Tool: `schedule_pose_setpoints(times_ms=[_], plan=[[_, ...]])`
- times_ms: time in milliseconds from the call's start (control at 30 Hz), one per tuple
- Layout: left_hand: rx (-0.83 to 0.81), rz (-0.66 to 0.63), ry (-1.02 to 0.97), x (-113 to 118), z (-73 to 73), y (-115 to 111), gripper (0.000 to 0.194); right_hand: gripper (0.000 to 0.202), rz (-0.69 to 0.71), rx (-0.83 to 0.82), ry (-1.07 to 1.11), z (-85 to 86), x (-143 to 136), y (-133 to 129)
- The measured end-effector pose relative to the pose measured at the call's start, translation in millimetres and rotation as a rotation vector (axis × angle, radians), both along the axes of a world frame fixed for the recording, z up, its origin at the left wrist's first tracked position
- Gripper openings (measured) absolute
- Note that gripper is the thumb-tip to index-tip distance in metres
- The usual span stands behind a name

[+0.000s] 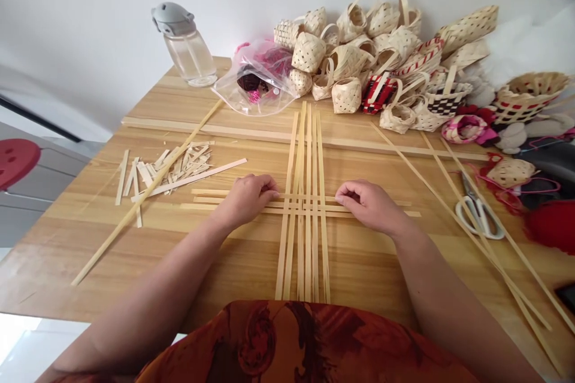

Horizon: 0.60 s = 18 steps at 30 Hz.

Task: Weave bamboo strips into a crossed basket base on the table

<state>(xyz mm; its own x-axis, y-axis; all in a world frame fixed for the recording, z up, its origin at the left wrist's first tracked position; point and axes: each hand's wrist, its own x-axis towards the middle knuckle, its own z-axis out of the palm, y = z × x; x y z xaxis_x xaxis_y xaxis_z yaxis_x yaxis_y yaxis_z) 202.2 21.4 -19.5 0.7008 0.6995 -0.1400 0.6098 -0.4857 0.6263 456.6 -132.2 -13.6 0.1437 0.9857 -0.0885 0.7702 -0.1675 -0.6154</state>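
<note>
Several long pale bamboo strips (308, 251) run lengthwise in front of me, fanned a little apart. A few crosswise bamboo strips (206, 199) are woven through them near the middle. My left hand (249, 198) is closed in a pinch at the left of the crossing, on one crosswise strip. On the right of it, my right hand (369, 206) pinches the same crosswise strip, thumb and forefinger together. Both hands hide parts of the strips beneath them.
Short strip offcuts (179, 167) and a long strip (148, 191) lie left. Scissors (480, 218) lie right among loose strips. A wooden rod (251, 133) crosses behind the weave. Farther back are a water bottle (186, 51), a plastic bag (256, 87) and small woven baskets (347, 96).
</note>
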Motion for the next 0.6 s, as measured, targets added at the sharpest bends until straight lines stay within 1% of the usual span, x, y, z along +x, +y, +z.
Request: schedule_pose_setpoints(times_ms=[100,200,300,400,500,600], plan=[[-0.095,-0.028,-0.070,-4,-3.5,3,0.020,0.017,-0.006,0.008,-0.005,-1.7,-1,0],[-0.119,-0.038,-0.068,-6,-3.8,5,0.020,0.016,-0.017,0.022,0.006,-4.0,-1,-1],[-0.054,-0.010,-0.010,-5,0.4,4,0.019,0.016,-0.020,0.025,0.008,-6.0,-1,-1],[0.062,0.006,0.112,-4,5.6,3,0.020,0.016,-0.021,0.030,-0.001,-6.2,-1,-1],[0.136,-0.011,0.194,-4,7.2,3,0.027,0.018,-0.021,0.024,-0.008,-4.5,-2,-1],[0.168,-0.039,0.210,-5,6.7,3,0.031,0.019,-0.026,0.011,-0.012,-2.9,-3,0]])
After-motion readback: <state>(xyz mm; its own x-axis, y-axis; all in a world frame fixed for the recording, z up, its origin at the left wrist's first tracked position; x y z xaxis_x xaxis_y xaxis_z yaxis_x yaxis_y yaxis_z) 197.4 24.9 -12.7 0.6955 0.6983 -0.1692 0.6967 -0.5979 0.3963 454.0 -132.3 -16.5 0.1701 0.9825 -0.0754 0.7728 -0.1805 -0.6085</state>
